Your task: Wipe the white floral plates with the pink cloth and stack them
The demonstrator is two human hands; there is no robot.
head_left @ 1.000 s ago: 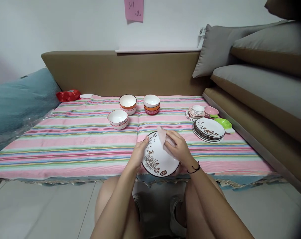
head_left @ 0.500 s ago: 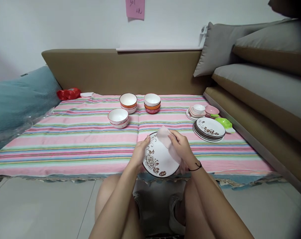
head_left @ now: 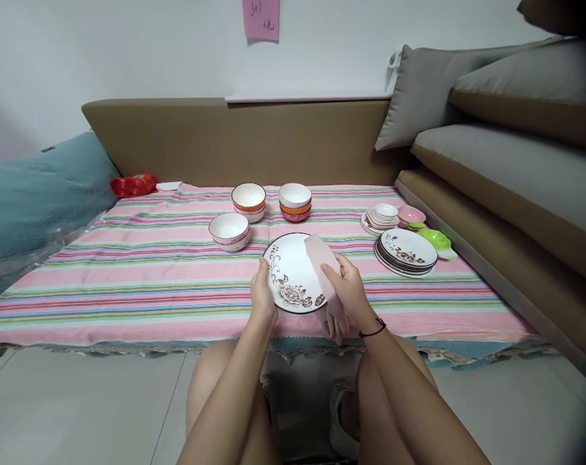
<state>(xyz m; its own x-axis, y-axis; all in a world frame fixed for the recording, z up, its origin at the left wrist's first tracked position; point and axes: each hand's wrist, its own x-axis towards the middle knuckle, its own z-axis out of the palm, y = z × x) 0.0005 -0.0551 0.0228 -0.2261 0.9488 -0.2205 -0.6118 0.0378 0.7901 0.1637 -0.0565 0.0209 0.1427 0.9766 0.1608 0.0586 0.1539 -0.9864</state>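
A white plate (head_left: 295,268) with a dark rim and brown flowers is held tilted above the front part of the striped cloth. My left hand (head_left: 263,290) grips its left edge, thumb on the rim and the other fingers hidden below. On the right side my right hand (head_left: 345,284) clasps a pale pink cloth (head_left: 318,253) around the plate's edge, thumb on top. Part of that cloth lies over the plate's face and the rest hangs beneath. To the right sits a stack of matching plates (head_left: 406,248).
Bowls stand in stacks: white ones (head_left: 229,227), orange-banded ones (head_left: 249,197) and a red-bottomed stack (head_left: 295,201). Small dishes (head_left: 384,213), a pink bowl (head_left: 411,215) and a green dish (head_left: 437,240) lie at right. Cushions (head_left: 510,174) border the right; a red package (head_left: 134,185) lies far left.
The plate has moved up and away from me and turned slightly. My right hand has shifted lower along the plate's right edge, and the cloth now wraps that edge.
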